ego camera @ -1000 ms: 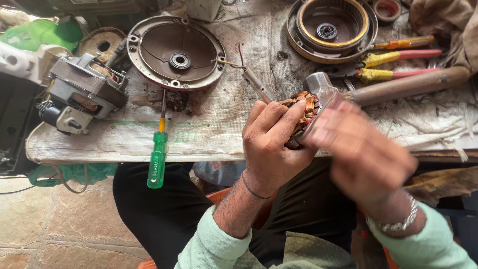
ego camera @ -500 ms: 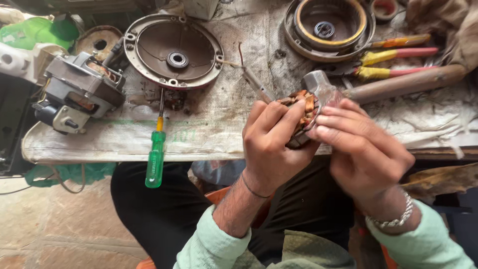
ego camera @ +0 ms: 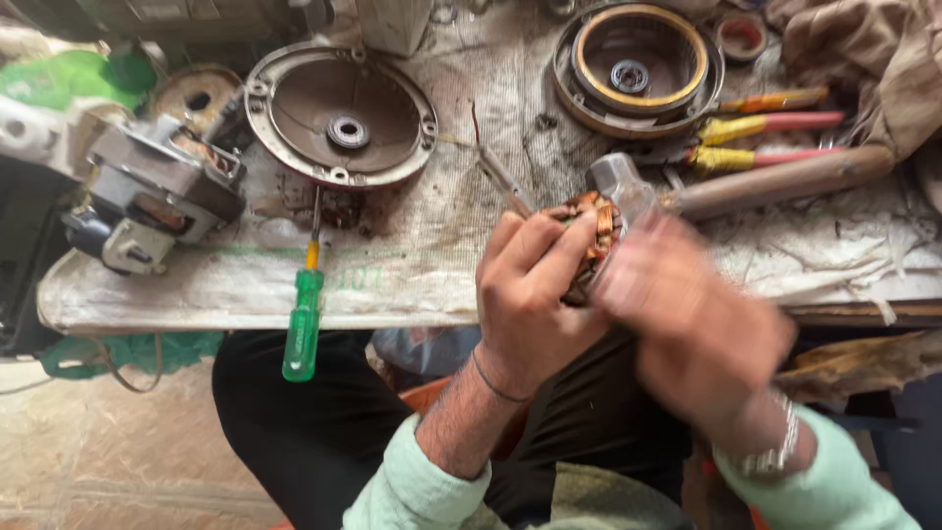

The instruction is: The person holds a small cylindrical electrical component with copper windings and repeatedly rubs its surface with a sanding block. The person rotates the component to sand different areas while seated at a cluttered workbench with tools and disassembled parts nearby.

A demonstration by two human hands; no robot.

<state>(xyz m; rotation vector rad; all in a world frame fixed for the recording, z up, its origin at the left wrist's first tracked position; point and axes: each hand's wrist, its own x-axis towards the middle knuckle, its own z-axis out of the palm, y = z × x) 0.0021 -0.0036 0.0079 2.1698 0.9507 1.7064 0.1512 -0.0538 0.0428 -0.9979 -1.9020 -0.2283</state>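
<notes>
The person's left hand (ego camera: 535, 294) is wrapped around a small copper-wound coil (ego camera: 589, 231), fingers curled over its near side, and holds it just above the front edge of the workbench (ego camera: 177, 290), a little right of the middle. The right hand (ego camera: 687, 314) sits against the coil's right side. It is smeared with motion, so whether its fingers pinch the windings or only press on them cannot be told.

Half a second ago that right hand was sharp and settled, fingers laid flat over the coil. A second ago it was blurred as it is now. So the hand works in short bursts with a pause between, while the left hand has kept the same clamp and the coil has hardly shifted. Judged from that, the work on the windings is mid-way and repetitive, not finishing.

Nothing on the workbench has been touched in that time. A green-handled screwdriver (ego camera: 302, 329) lies with its handle overhanging the front edge, left of the hands. Behind it is a round brown motor cover (ego camera: 339, 113), and near the left edge a grey motor body (ego camera: 152, 196). Toward the back right corner lies a ring-shaped housing (ego camera: 638, 64) with a yellow rim. Just beyond the coil a hammer (ego camera: 775, 182) lies flat, with yellow and pink-handled tools (ego camera: 775, 128) behind it.
</notes>
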